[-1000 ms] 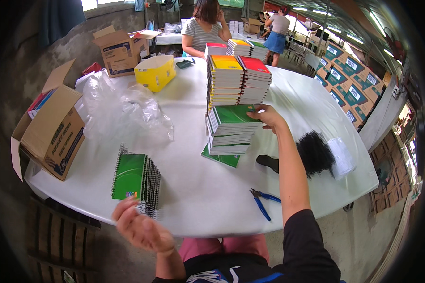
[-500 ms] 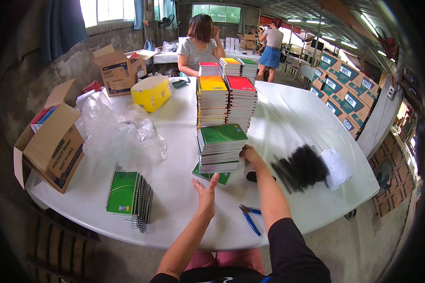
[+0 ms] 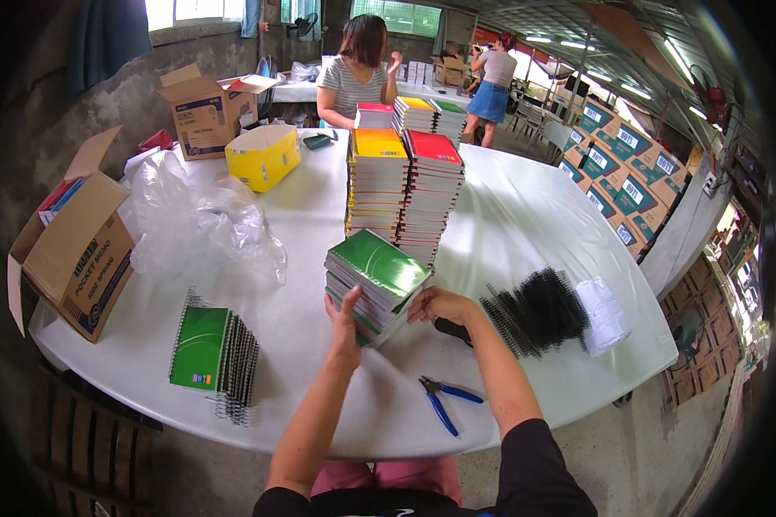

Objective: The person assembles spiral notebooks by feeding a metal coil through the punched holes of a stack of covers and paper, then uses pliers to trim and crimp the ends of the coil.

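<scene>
A stack of green-covered notebooks sits tilted on the table between my hands, its layers slightly fanned. My left hand presses its left side, with thumb and fingers against the page edges. My right hand has its fingers curled in at the stack's lower right corner; the fingertips are partly hidden. Under my right wrist lies a black object, partly covered. Nearer me rest blue-handled pliers with open jaws. To the left stands a pile of spiral-bound green notebooks.
Behind the stack rise tall piles of yellow notebooks and red notebooks. Black spiral coils lie right, beside a white bundle. Clear plastic, a yellow box and open cartons occupy the left. A person sits across.
My left hand has closed in against the green stack. The stack has turned and tilted, coming slightly left and nearer me. My right hand has moved down and left along its side.
</scene>
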The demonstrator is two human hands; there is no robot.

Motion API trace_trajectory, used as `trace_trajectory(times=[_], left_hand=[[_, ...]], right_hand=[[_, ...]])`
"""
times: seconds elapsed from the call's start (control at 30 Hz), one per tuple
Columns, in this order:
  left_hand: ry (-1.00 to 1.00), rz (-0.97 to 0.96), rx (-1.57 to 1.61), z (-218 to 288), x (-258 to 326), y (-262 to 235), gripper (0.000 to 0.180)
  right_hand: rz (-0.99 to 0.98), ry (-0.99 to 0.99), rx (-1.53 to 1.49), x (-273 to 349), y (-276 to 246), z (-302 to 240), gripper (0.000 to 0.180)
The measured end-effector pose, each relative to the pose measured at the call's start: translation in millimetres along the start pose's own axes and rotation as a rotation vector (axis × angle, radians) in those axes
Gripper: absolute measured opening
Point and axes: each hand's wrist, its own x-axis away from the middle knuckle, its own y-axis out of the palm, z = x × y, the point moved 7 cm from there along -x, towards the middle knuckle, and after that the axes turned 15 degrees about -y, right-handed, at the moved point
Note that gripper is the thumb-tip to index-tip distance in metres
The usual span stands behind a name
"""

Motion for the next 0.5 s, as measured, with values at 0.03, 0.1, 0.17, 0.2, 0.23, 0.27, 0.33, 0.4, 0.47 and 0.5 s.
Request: trace_trajectory(times=[0.03,0.1,0.17,0.2,0.23,0.27,0.33,0.4,0.47,0.5], left_hand=[[-0.010,-0.050,-0.005,7.0,2.9,-2.9,0.131],[-0.026,-0.175,0.042,8.4,-16.1,-15.5,0.130],[-0.007,-0.101,0.085,23.7,-1.6,-20.4,0.130],[-0.009,-0.097,0.006,24.9,-2.3,-18.4,0.114],[-0.005,-0.049,-0.030,26.7,3.3,-10.0,0.115],[-0.001,-0.001,-0.067,26.8,9.9,0.5,0.117],[0.029,0.063,-0.096,32.3,14.9,8.5,0.122],[0.068,0.096,-0.073,34.6,8.4,6.3,0.126],[0.045,0.138,-0.070,33.2,2.1,1.2,0.127],[0.033,0.153,-0.071,33.3,1.5,2.5,0.128]], right_hand=[[-0.005,-0.006,-0.051,1.5,-1.9,-1.0,0.042],[0.168,-0.024,-0.264,4.2,-10.5,-14.9,0.038],[0.509,-0.053,-0.581,9.5,-14.6,-69.6,0.034],[0.483,-0.077,-0.518,7.5,-13.4,-90.3,0.033],[0.463,-0.094,-0.459,5.4,-14.1,-103.4,0.034],[0.441,-0.110,-0.400,3.0,-17.2,-110.6,0.037],[0.367,-0.178,-0.145,-8.5,-25.9,-116.7,0.045],[0.313,-0.187,-0.010,-9.6,-29.4,-131.8,0.057],[0.320,-0.176,0.061,-16.3,-34.9,-132.1,0.054],[0.330,-0.170,0.098,-16.3,-37.7,-132.3,0.053]])
